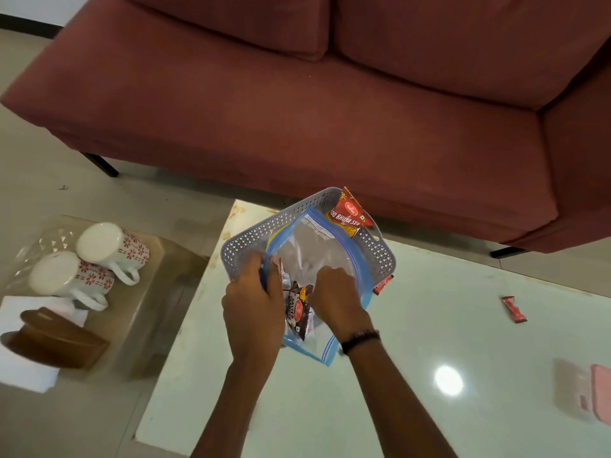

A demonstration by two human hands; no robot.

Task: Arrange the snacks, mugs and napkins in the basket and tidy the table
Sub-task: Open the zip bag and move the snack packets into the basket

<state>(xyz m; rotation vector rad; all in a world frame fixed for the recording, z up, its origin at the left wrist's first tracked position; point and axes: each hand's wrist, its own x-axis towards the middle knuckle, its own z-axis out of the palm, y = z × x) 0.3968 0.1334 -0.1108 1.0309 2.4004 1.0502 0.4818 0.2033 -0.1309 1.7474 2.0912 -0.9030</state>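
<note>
A grey perforated basket (251, 233) stands on the white table (413, 342) near its far left corner. A clear zip bag with blue edges (317, 242) lies across the basket and hangs over its near side. My left hand (253, 302) grips the bag's left edge. My right hand (335, 295) presses into the bag's middle. Between my hands sits a dark salted-peanuts packet (297, 312). A red bhujia sev packet (348, 214) stands in the basket's far corner. A small red snack (383, 285) pokes out at the basket's right. Another red snack bar (514, 309) lies on the table to the right.
Two white mugs with red flowers (109, 249) (66, 279) lie on a low glass side table at left, beside a brown holder (56, 342) on white napkins (23, 368). A maroon sofa (330, 110) fills the background. A pink object (600, 395) sits at the table's right edge.
</note>
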